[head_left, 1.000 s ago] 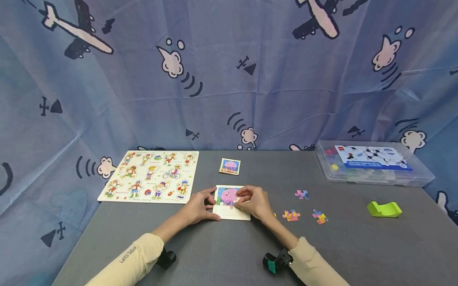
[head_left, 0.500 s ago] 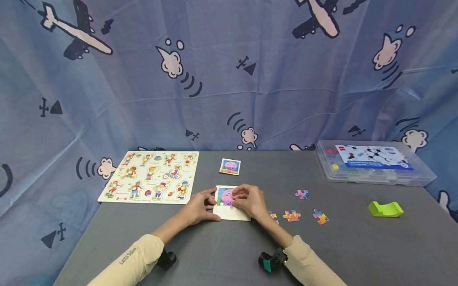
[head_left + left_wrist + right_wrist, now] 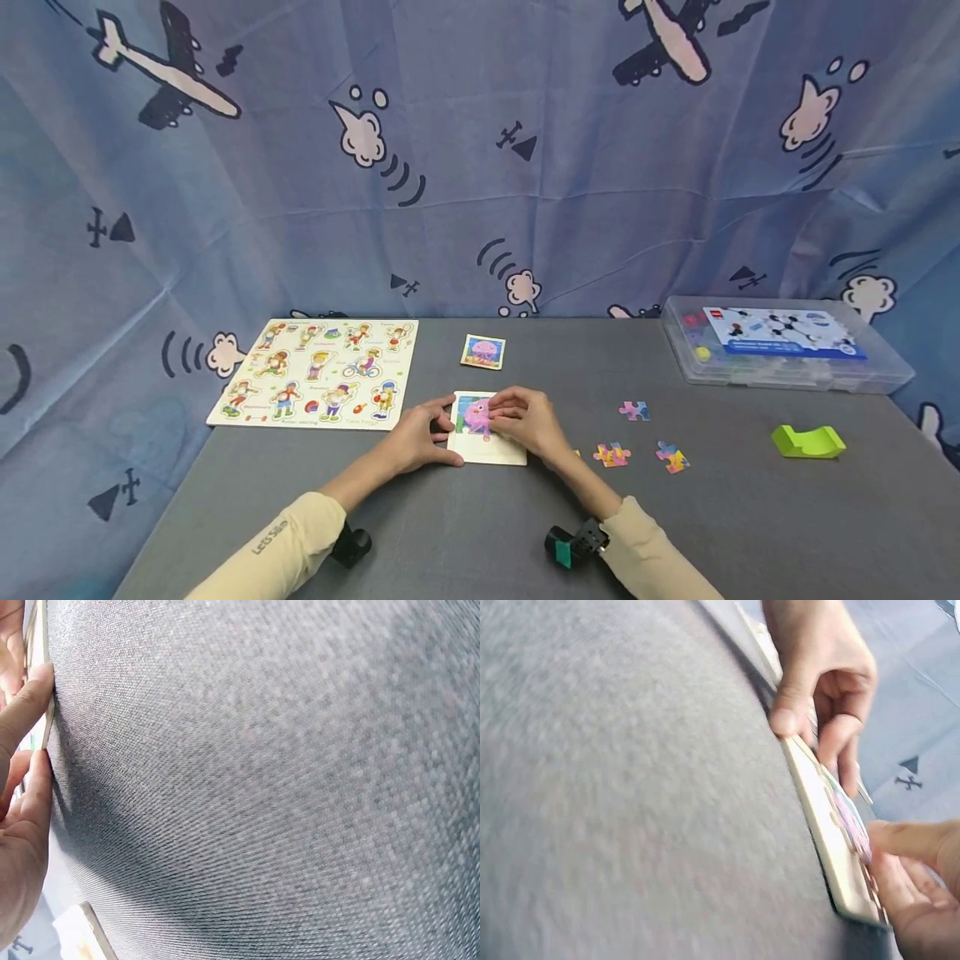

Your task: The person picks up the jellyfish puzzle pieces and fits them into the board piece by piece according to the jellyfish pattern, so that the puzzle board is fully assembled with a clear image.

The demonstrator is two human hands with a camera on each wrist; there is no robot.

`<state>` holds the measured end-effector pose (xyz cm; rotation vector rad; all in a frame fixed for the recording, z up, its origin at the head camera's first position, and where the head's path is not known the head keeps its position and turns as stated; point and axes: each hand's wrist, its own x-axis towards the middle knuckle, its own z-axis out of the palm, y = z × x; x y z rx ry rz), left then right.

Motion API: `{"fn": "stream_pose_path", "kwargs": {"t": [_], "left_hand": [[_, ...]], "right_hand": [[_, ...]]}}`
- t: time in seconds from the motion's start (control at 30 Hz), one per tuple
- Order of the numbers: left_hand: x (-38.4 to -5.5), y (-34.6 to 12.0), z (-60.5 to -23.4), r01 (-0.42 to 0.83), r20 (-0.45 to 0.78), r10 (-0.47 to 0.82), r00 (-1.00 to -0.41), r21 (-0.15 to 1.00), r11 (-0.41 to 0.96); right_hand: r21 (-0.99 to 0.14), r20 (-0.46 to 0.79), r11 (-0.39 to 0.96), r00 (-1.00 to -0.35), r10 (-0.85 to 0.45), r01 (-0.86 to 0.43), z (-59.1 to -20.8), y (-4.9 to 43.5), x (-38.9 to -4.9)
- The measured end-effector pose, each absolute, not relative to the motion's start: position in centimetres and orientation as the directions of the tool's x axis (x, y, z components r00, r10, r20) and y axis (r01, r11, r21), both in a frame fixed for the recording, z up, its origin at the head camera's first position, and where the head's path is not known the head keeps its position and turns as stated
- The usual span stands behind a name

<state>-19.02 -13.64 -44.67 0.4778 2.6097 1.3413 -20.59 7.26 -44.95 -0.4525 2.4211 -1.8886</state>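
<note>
Right hand [image 3: 528, 421] sits slightly further left over the puzzle board [image 3: 487, 452] than a second ago, fingertips at the pink pieces [image 3: 476, 413]; pinching or pressing, cannot tell. Left hand [image 3: 414, 437] grips the board's left side, thumb at near corner, board on grey table [image 3: 450, 533].

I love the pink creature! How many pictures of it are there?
2: one on the small card beyond the puzzle board, one on the puzzle board itself, between the left hand and the right hand, which hides part of it.
</note>
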Motion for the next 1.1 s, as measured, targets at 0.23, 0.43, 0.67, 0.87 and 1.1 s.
{"fn": "stream_pose_path", "kwargs": {"t": [0.23, 0.43, 0.67, 0.87, 1.1], "left_hand": [[-19.0, -13.7, -44.5, 0.205, 0.004, 0.349, -0.937, 0.814, 0.543], [-19.0, -13.7, -44.4, 0.201, -0.002, 0.35, -0.937, 0.815, 0.543], [-19.0, -13.8, -44.7, 0.217, 0.014, 0.354, -0.935, 0.813, 0.54], [-18.9, -13.7, -45.0, 0.222, 0.022, 0.366, -0.93, 0.83, 0.513], [-18.8, -13.7, -44.7, 0.229, 0.025, 0.374, -0.927, 0.828, 0.512]], "right_hand": [[-0.991, 0.093, 0.066, -0.961, -0.26, -0.114, -44.6, 9.9, -21.1], [-0.997, 0.07, 0.021, -0.97, -0.231, -0.076, -44.4, 12.7, -21.4], [-0.995, 0.08, 0.038, -0.978, -0.194, -0.089, -44.3, 16.0, -21.4], [-0.99, 0.094, 0.086, -0.983, -0.158, -0.108, -44.2, 19.2, -21.2], [-0.983, 0.112, 0.128, -0.984, -0.139, -0.13, -44.0, 23.2, -21.1]]}}
